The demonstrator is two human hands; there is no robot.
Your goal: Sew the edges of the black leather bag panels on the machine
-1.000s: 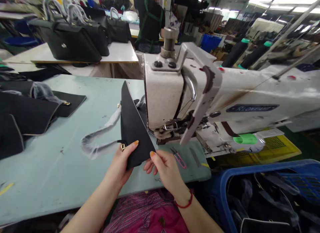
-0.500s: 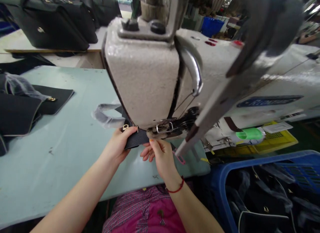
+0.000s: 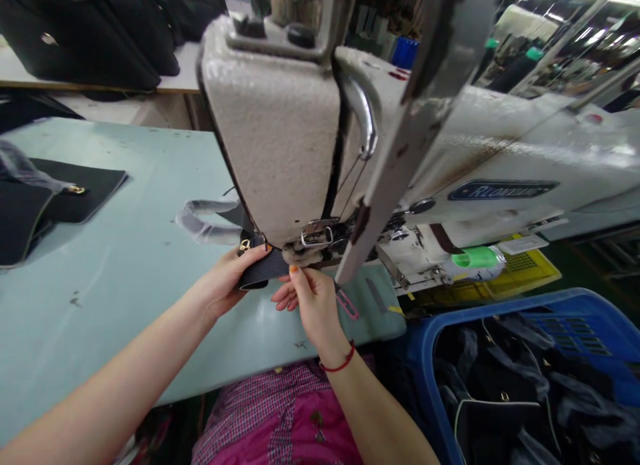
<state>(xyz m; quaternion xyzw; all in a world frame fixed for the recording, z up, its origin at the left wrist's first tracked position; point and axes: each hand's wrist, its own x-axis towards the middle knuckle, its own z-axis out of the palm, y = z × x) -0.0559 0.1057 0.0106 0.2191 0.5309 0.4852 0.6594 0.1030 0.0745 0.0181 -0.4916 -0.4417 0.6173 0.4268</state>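
Note:
My left hand (image 3: 225,278) is closed on a black leather bag panel (image 3: 267,268), thumb on top beside a gold buckle (image 3: 245,245). The panel lies under the head of a white sewing machine (image 3: 273,138), at the presser foot (image 3: 300,254). My right hand (image 3: 317,308) pinches the panel's near right edge between thumb and index finger, its other fingers loosely curled below. A handle wrapped in clear plastic (image 3: 200,222) sticks out to the left of the machine head. The needle area is partly hidden by the machine.
Black bag pieces (image 3: 85,192) lie on the pale green table (image 3: 140,252) at left. Black bags (image 3: 85,38) stand on a table behind. A grey metal bar (image 3: 385,165) slants down before the machine. At right is a blue basket (image 3: 430,358) of bag pieces; pink-handled snips (image 3: 347,305) lie nearby.
The camera view has turned right, so everything sits further left in the picture. Both hands keep their hold on the leather panel at the presser foot, with little visible movement.

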